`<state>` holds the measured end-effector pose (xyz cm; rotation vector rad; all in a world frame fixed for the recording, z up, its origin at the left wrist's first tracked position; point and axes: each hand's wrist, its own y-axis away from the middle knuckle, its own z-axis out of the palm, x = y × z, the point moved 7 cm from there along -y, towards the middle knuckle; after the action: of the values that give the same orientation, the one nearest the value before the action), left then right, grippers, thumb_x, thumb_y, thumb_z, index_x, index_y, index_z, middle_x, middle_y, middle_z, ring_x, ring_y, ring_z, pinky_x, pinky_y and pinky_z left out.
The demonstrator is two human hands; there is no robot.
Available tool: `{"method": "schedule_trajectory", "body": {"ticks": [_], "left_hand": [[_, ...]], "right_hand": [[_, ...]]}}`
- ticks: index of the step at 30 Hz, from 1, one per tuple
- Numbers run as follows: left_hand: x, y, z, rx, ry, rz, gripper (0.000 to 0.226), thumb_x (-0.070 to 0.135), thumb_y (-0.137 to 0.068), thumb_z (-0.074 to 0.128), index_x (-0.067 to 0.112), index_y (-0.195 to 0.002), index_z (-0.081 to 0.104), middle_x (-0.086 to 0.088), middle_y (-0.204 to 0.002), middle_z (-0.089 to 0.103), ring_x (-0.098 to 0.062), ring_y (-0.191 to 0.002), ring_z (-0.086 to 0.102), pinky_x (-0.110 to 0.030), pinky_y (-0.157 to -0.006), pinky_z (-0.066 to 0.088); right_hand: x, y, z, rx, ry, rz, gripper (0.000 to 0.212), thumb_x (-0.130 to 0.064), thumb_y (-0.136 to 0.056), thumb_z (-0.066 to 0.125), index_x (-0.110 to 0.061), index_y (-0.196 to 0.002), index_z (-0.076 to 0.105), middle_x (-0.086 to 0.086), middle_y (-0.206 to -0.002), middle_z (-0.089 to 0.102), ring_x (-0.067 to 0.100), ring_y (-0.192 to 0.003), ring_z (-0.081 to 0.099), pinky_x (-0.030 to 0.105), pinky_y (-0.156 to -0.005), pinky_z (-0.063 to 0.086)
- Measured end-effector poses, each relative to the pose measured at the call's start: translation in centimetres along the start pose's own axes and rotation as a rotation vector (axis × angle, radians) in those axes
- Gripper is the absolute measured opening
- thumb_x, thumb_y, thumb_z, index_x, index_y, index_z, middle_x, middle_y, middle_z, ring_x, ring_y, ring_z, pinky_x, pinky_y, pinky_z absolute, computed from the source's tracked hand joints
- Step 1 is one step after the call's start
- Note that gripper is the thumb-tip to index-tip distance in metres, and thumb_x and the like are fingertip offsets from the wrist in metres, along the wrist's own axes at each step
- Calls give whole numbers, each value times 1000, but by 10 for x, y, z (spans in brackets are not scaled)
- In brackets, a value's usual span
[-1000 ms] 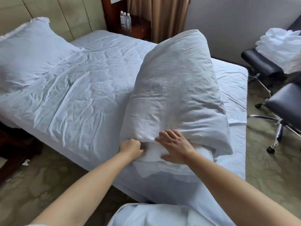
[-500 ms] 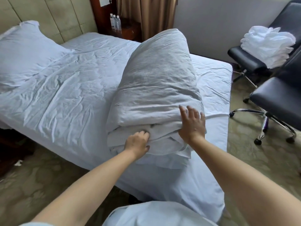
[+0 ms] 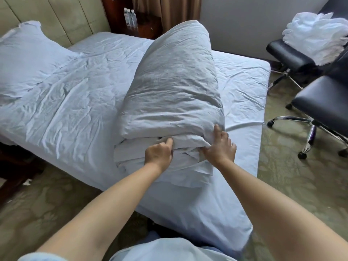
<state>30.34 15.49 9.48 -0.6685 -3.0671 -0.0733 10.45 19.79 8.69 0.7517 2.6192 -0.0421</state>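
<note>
A bulky white pillow [image 3: 173, 87] in its pillowcase lies lengthwise across the foot half of the bed [image 3: 66, 102], its open end toward me. Loose pillowcase fabric [image 3: 169, 166] bunches at that end. My left hand [image 3: 159, 154] has its fingers curled into the fabric folds at the pillow's mouth. My right hand [image 3: 220, 146] grips the pillowcase edge at the pillow's near right corner, thumb up against the pillow.
A second pillow [image 3: 24, 59] lies at the head of the bed, left. Black wheeled chairs [image 3: 320, 104] stand to the right, one bearing a pile of white linen [image 3: 316, 36]. Water bottles [image 3: 130, 17] stand on a wooden nightstand behind. Patterned carpet surrounds the bed.
My right hand has slid from the pillow's near face to its right corner and now grips the edge. The left hand stays in the fabric folds. The camera has shifted a little.
</note>
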Motion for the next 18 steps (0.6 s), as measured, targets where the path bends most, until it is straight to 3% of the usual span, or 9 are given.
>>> {"method": "schedule_trajectory", "body": {"ticks": [2,4,7,10,13,15,18], "left_hand": [[3,-4,0,12,-5,6,42,41,-95,46,15,-127,41,-3,-116,61,-27,-105,61,-32,-73,46],[7,-9,-2,32,-31,12,51,45,-93,48,13,-131,38,-3,-122,57,-25,-111,57,-34,-80,46],[7,-20,-12,86,-113,4,39,28,-98,41,11,-134,38,-7,-123,58,-28,-112,57,-36,-83,45],[1,-29,-30,187,-111,29,24,15,-92,52,9,-115,56,-12,-99,68,-32,-88,67,-37,-68,50],[-2,-31,-39,297,-144,149,25,15,-59,81,10,-78,66,-7,-57,63,-28,-44,60,-27,-40,44],[-2,-31,-40,325,-129,240,20,18,-59,78,11,-71,64,-7,-52,60,-28,-40,57,-27,-38,43],[3,-34,-45,389,-85,367,16,24,-72,50,14,-65,61,-3,-52,60,-26,-46,59,-28,-49,44]], "right_hand": [[-7,1,0,-16,20,-59,110,-64,-70,67,-35,-151,-2,7,-154,14,27,-140,24,47,-114,19],[-19,6,6,-68,59,-128,118,-65,-69,67,-38,-148,-16,9,-158,-8,28,-146,3,48,-116,10],[-35,13,22,-150,106,-193,123,-62,-69,66,-39,-142,-30,12,-154,-28,33,-145,-16,52,-117,2],[-42,21,36,-198,67,-225,126,-67,-66,65,-39,-140,-34,12,-152,-32,34,-144,-20,55,-116,-2],[-45,26,38,-176,35,-283,115,-76,-72,51,-35,-144,-29,14,-154,-26,34,-144,-18,56,-116,-2],[-48,29,38,-181,28,-274,121,-83,-67,50,-34,-144,-29,14,-154,-28,32,-144,-21,56,-115,-5],[-58,30,46,-167,31,-214,129,-84,-62,55,-33,-143,-31,13,-151,-33,31,-142,-26,56,-113,-11]]}}
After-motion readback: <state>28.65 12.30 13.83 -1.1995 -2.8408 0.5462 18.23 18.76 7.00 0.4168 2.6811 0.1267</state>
